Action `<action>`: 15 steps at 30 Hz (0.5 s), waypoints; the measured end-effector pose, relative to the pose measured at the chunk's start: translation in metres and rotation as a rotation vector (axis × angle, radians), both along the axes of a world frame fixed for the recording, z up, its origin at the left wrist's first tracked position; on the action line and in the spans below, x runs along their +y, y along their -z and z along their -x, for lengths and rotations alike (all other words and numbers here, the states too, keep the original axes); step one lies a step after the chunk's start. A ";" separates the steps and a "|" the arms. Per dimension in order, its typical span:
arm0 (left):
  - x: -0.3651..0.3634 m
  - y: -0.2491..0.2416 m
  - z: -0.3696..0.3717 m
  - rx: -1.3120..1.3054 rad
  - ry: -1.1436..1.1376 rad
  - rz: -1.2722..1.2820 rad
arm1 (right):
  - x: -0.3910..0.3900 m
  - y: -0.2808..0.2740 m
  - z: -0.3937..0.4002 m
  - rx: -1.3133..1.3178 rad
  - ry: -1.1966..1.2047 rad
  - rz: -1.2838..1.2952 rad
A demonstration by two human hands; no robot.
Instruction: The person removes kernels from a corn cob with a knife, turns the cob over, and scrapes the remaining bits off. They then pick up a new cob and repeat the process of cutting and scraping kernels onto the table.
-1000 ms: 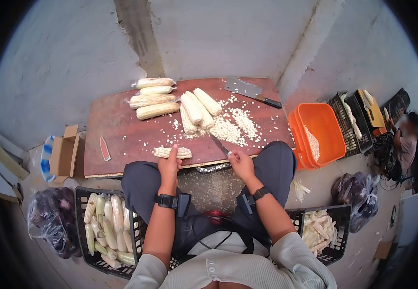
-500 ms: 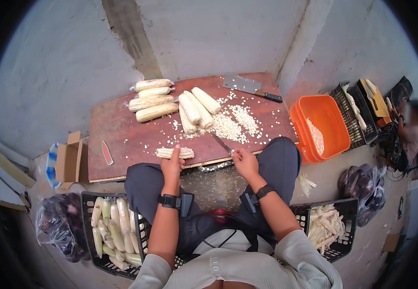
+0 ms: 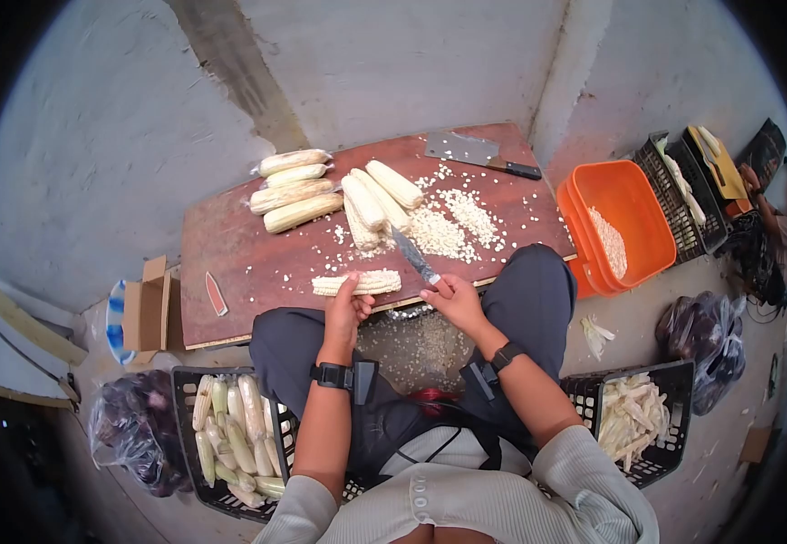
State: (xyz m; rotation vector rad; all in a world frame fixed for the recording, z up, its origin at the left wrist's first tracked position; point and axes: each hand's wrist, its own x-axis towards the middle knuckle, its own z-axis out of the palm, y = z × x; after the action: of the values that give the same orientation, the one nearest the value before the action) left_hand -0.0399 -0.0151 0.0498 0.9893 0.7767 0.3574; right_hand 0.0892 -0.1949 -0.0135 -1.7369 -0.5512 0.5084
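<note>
My left hand (image 3: 346,308) is closed on a white corn cob (image 3: 377,282), held sideways at the table's front edge with the thumb across it. My right hand (image 3: 456,302) grips a small knife (image 3: 416,257), its blade pointing forward and left, apart from the cob. Beyond the blade, several husked cobs (image 3: 377,201) lie piled, with loose corn kernels (image 3: 439,234) spread to their right. Several plastic-wrapped cobs (image 3: 295,189) rest at the back left of the reddish table (image 3: 257,263).
A cleaver (image 3: 475,152) lies at the back right. An orange bin (image 3: 584,227) with kernels stands right of the table. A red-and-white blade-shaped piece (image 3: 217,295) lies front left. Black crates (image 3: 189,435) (image 3: 674,426) flank my legs. Another person (image 3: 785,222) is at far right.
The view has shifted, moving the scene slightly right. My hands have come closer together, and the knife blade now shows broader. Both hands keep their hold.
</note>
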 end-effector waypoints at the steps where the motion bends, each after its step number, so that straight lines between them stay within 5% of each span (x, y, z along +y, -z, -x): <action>1: -0.001 -0.001 -0.001 -0.011 0.019 0.009 | 0.004 -0.002 0.003 0.096 -0.025 -0.118; 3: -0.002 -0.001 -0.001 -0.029 0.053 0.027 | 0.010 -0.009 0.009 0.291 -0.078 -0.355; 6: -0.006 -0.004 -0.002 -0.051 0.120 0.073 | 0.011 -0.021 0.008 0.301 -0.208 -0.089; 9: -0.008 -0.003 -0.002 -0.022 0.165 0.052 | 0.017 -0.015 0.014 0.305 -0.182 -0.318; 15: -0.006 -0.001 -0.002 -0.005 0.230 0.016 | 0.015 -0.009 0.008 0.394 -0.224 -0.307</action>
State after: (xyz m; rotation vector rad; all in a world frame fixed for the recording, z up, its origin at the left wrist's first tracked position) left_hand -0.0382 -0.0211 0.0513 1.0505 0.6519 0.1549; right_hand 0.0810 -0.1798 -0.0044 -1.2483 -0.5107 0.8549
